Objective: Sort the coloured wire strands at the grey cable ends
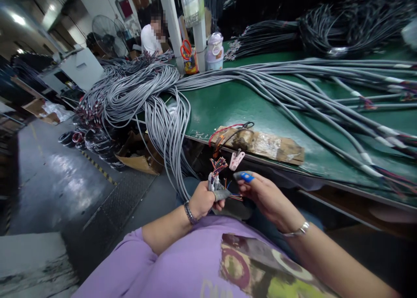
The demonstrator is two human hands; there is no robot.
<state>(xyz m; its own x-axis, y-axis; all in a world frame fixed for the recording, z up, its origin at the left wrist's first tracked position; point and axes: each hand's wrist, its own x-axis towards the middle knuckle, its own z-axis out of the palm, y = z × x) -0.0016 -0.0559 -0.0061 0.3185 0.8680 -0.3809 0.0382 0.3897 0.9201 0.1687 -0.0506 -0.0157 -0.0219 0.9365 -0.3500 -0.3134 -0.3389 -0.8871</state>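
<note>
My left hand point(202, 200) is closed in a fist around the ends of a few grey cables point(213, 183), whose stripped coloured wires point(219, 164) fan out above the fist. A grey cot covers that thumb. My right hand point(260, 193) hovers just right of the wires, fingers curled and pinched, a blue-taped fingertip point(245, 176) pointing at the wire ends. Whether it grips a strand is unclear. Both wrists wear metal bracelets.
A green workbench point(234, 102) carries long grey cable bundles point(293, 85) that spill off its left edge in a heap point(137, 94). A worn cardboard pad point(270, 145) with red and black leads and a pink clip point(236, 160) lies at the bench edge. Another person point(150, 37) sits far back.
</note>
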